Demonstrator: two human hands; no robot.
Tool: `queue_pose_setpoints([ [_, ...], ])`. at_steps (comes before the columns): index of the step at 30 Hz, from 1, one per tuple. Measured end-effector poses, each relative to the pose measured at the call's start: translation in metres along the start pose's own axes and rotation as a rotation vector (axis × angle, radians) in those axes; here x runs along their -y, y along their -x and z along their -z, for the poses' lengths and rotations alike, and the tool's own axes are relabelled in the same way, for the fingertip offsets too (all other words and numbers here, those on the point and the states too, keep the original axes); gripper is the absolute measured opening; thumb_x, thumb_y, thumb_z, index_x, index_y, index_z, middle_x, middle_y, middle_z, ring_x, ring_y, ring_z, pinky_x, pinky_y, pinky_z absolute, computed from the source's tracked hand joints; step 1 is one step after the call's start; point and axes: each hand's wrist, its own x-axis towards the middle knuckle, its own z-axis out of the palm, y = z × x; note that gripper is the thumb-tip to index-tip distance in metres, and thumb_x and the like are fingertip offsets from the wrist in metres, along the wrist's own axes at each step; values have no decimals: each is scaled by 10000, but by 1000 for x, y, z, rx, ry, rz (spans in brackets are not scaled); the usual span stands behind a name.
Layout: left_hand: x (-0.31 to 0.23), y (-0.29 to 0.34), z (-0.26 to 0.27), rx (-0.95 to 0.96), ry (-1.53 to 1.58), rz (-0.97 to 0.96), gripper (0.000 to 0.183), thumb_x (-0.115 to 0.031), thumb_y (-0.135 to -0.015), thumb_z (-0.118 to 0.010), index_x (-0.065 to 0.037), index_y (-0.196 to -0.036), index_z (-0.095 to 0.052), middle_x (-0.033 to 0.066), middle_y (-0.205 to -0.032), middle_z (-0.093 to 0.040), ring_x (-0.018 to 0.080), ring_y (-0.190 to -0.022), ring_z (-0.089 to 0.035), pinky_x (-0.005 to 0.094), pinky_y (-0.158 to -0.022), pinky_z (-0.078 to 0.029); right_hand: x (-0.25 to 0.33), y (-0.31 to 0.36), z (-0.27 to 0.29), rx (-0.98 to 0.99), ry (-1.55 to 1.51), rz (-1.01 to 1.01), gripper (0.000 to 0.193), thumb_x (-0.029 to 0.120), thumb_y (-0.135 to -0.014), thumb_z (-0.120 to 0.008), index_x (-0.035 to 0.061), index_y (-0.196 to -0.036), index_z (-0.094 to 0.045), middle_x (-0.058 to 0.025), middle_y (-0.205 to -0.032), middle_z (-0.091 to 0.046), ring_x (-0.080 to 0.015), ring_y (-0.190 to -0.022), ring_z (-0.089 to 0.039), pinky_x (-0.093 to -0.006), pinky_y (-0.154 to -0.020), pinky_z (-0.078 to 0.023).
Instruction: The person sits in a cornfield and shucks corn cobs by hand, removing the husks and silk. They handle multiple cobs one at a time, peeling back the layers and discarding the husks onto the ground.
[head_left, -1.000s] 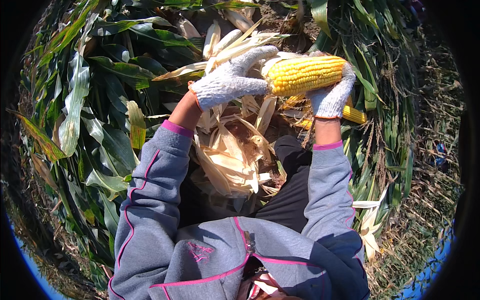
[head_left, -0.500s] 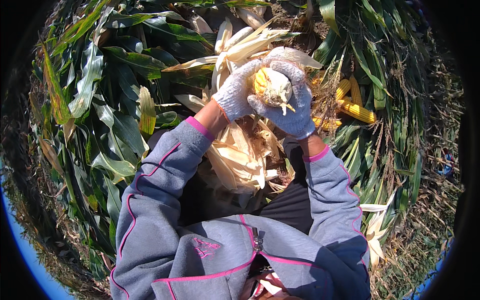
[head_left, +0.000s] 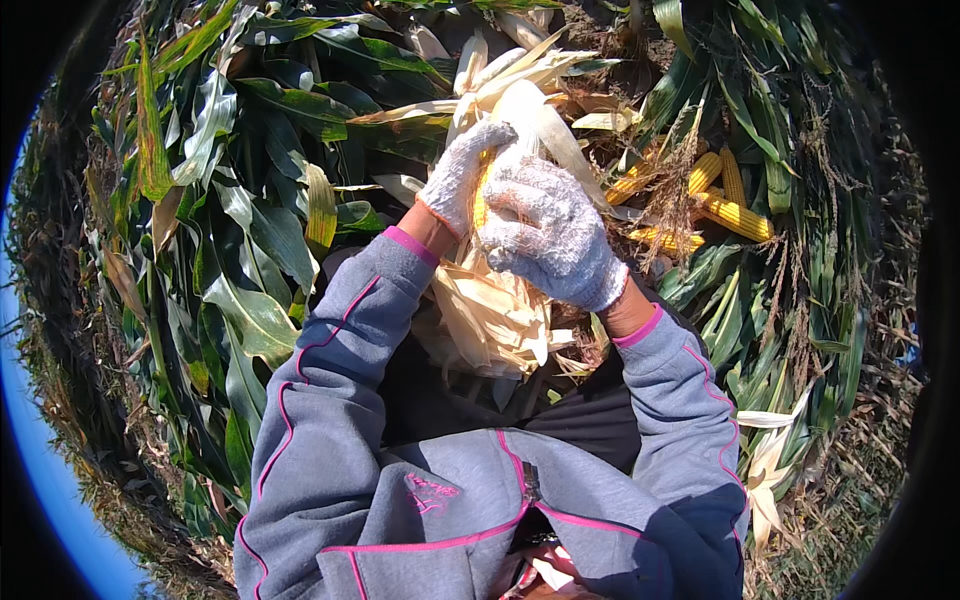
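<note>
Husking underway: left hand (head_left: 462, 175) and right hand (head_left: 548, 232) both clasp the corn cob (head_left: 483, 195) above the husk pile (head_left: 490, 315); stripping remaining husk likely follows.

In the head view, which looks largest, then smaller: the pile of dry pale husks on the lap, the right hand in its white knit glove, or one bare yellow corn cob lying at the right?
1. Pile of dry pale husks.
2. Right hand in white knit glove; it is nearer the camera, so this is unsure.
3. Bare yellow corn cob.
</note>
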Motion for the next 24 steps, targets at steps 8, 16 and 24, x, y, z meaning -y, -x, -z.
queue_pose_setpoints([
  [8, 7, -16, -8, -7, -64, 54, 349, -191, -897, -622, -31, -1203, -569, 92, -1019, -670, 191, -862, -680, 324, -769, -576, -44, 10, 9, -639, -597, -865, 232, 211, -1030, -449, 17, -985, -568, -27, -795, -537, -101, -665, -515, -251, -629, -470],
  [16, -13, -41, 10, -12, 80, 63, 404, -316, -913, -584, -33, -1201, -573, 92, -1022, -678, 222, -845, -685, 381, -775, -576, -32, -8, 29, -120, -262, -295, 497, 73, -752, -628, 71, -1245, -568, -173, -1245, -560, -328, -1204, -535, -404, -1023, -419],
  [24, -25, -46, 19, -31, 101, 71, 397, -294, -899, -585, -30, -1195, -558, 129, -1007, -673, 245, -846, -681, 408, -790, -569, -25, -20, 13, -4, 58, -7, 298, 167, -743, -739, 187, -1038, -708, -107, -1161, -631, -328, -1063, -609, -442, -926, -483],
])
